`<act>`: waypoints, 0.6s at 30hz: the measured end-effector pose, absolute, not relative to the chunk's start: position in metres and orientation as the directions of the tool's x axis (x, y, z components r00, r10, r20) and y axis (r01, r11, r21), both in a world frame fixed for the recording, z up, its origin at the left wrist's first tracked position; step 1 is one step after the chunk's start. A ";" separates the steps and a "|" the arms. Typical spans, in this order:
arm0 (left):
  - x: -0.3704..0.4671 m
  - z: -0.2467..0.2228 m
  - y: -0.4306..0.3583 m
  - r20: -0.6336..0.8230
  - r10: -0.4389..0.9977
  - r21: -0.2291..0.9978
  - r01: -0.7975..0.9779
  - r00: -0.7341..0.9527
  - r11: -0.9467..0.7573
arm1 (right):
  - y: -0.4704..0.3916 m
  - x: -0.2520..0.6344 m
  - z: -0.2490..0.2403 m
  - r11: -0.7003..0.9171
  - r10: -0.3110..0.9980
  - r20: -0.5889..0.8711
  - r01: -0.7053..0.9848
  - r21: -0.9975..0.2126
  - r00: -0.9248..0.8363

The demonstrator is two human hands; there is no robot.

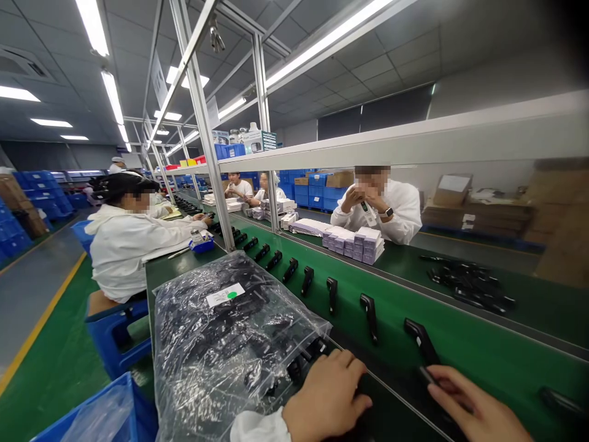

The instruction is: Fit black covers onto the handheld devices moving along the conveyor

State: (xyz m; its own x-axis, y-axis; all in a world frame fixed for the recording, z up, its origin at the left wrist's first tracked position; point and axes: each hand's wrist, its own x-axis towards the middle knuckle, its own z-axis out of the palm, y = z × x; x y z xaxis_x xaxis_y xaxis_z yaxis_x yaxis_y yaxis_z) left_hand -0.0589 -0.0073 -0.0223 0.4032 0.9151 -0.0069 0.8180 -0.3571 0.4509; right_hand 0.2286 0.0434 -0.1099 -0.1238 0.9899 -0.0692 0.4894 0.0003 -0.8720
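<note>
My right hand (476, 408), low at the right, pinches a small black plastic part (427, 376) between thumb and fingers. Just beyond it lies a black handheld gun-shaped device (421, 339) on the green conveyor belt (488, 362). My left hand (329, 393) rests by the mouth of a large clear plastic bag (221, 344), its thumb apart from the bent fingers and nothing seen between them. Black parts fill the bag, and a white label (225, 295) with a green dot sits on top. Several similar devices (369, 316) stand in a row along the belt.
Across the belt are stacked small boxes (354, 244) and a pile of black parts (469, 283). Co-workers sit opposite and at the left (124, 245). A metal post (207, 123) and shelf edge (391, 138) rise ahead. A blue bin (133, 411) stands lower left.
</note>
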 end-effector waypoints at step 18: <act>-0.071 -0.042 -0.002 -0.116 0.913 0.295 0.892 0.390 -0.344 | 0.065 0.261 -0.163 0.060 0.978 0.209 0.914 -0.402 0.027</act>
